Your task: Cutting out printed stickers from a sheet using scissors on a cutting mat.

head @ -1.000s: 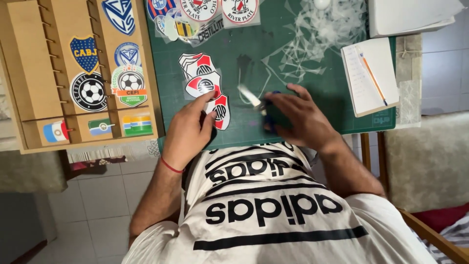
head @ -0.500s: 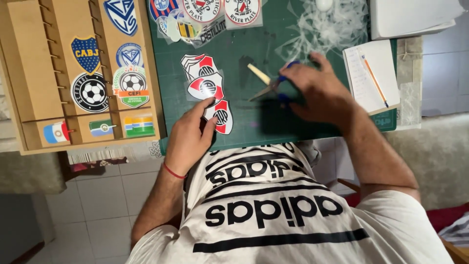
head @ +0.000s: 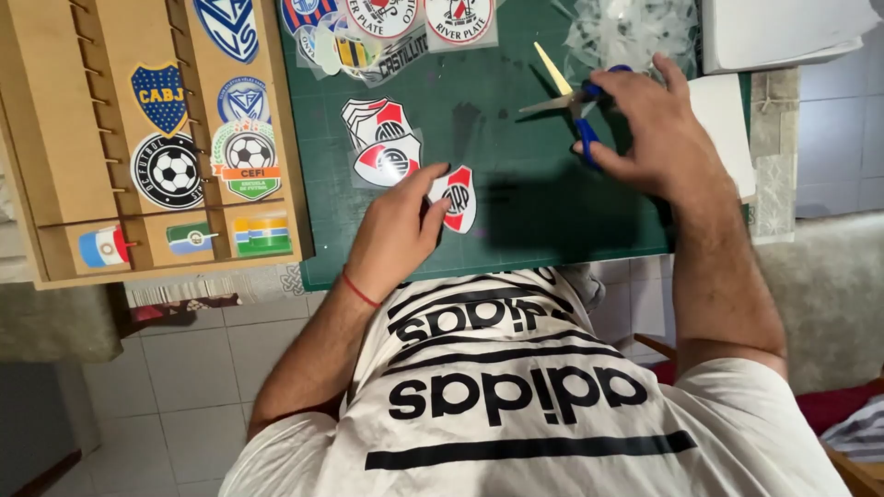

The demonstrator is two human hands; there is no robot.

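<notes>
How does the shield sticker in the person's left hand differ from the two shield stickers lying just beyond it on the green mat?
The held shield sticker is pinched in the left hand and cut close to its outline, a single piece. The two lying shield stickers rest untouched on the green mat, overlap each other, and keep a clear margin around them. All show a white shield with a red diagonal band. The right hand holds blue-handled scissors, blades open.

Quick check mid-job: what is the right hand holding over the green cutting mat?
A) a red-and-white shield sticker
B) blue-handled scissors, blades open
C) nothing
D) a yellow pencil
B: the right hand grips blue-handled scissors with blades spread; the red-and-white shield sticker is at the left hand.
</notes>
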